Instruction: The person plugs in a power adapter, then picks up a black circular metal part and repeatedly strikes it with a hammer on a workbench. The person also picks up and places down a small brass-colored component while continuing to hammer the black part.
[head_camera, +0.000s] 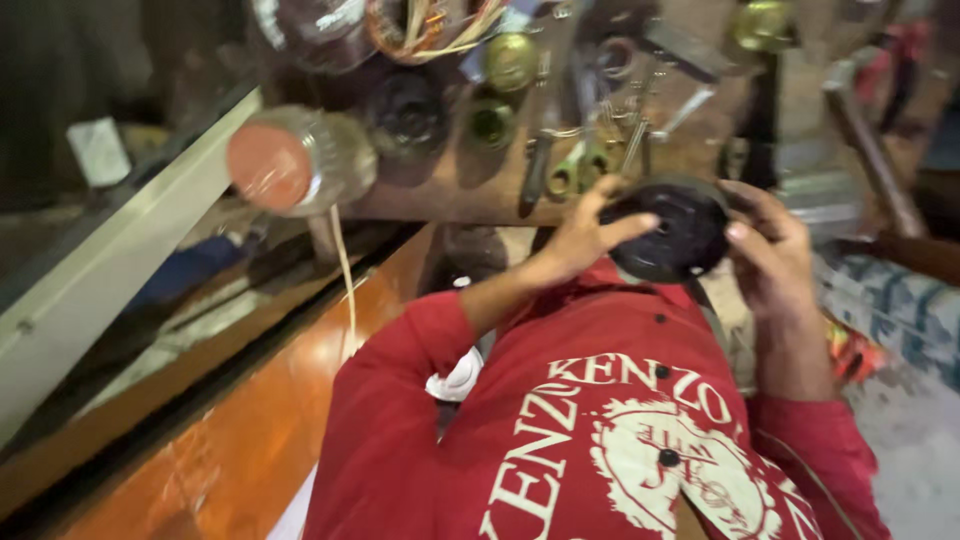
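I hold a round black disc-shaped part (668, 232) in front of my chest with both hands. My left hand (590, 232) grips its left edge, with the thumb lying across its face. My right hand (772, 255) curls around its right edge. Both red sleeves and my red printed shirt fill the lower middle of the view. The picture is blurred, so the part's details do not show.
A wooden workbench (450, 195) ahead carries pliers with green handles (578, 170), metal tools, round brass parts (512, 62) and a coil of copper wire. A clear jar with an orange lid (290, 160) lies at its left end. An orange-brown board (240, 440) runs along my left.
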